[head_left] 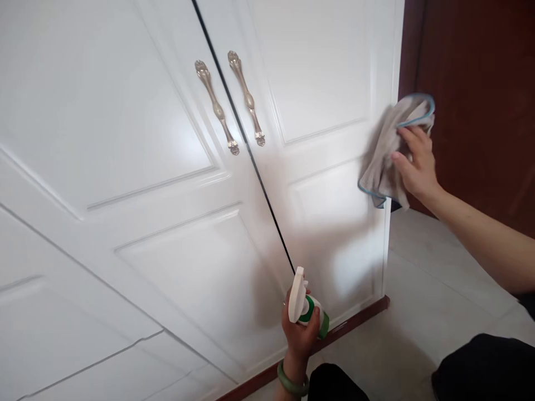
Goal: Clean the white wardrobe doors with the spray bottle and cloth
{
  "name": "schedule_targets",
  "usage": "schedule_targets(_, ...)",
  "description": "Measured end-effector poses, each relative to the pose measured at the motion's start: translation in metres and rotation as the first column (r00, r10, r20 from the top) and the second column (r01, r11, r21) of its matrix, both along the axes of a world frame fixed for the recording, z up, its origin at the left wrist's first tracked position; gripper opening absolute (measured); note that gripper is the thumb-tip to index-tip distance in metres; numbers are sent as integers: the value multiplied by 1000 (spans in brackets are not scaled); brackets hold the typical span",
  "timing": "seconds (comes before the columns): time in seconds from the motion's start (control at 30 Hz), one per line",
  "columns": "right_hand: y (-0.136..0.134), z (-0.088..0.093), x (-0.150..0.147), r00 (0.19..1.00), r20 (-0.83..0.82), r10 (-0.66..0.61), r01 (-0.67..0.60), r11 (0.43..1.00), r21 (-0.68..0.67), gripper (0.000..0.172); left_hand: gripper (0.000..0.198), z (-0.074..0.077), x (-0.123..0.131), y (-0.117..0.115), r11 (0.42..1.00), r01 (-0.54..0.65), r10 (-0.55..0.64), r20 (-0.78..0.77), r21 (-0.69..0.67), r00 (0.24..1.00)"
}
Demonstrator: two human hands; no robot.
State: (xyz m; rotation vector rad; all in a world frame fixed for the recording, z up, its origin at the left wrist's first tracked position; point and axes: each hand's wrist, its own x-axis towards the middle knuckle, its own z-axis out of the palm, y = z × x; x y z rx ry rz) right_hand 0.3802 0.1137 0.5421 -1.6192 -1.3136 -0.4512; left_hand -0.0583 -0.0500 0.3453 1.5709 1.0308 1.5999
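Note:
My left hand [298, 328] is wrapped round a white and green spray bottle [304, 303], held low in front of the white wardrobe doors [175, 167], nozzle toward the door. A green bangle sits on that wrist. My right hand [416, 164] grips a grey cloth with a blue edge [387, 150] and holds it against the right edge of the right-hand door. The cloth looks slightly smeared by motion.
Two ornate metal handles [216, 106] [246, 97] flank the dark gap between the doors. A red-brown plinth [355, 320] runs along the wardrobe's base. A dark brown wooden door [480, 100] stands to the right, above a pale tiled floor [430, 301]. My dark-clothed knees show at the bottom.

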Motion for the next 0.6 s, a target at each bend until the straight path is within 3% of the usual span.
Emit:
schedule_targets(0.1,41,20,-28,999,41,13,-11,999,-42,80,47,4,-9,-3,1000,-30,30,-14,-8,999)
schedule_targets(0.23,70,17,-93,999,-35,7,-6,1000,22,81,51,8,-27,-7,994,-110,109,-13,-8,994)
schedule_targets(0.37,58,32,-202,968,143,207,-209,978,-5,87,52,13,-38,-7,987,-155,155,-11,-29,988)
schedule_targets(0.47,45,47,-275,900,267,345,-299,933,-201,78,52,17,-37,-2,987,-161,161,20,-22,987)
schedule_targets(0.53,43,51,-292,855,310,416,-314,891,-329,64,50,20,-31,3,990,-144,144,31,-2,989)
schedule_targets(0.6,48,48,-275,818,329,471,-326,852,-410,53,48,24,-23,8,993,-116,115,27,17,993)
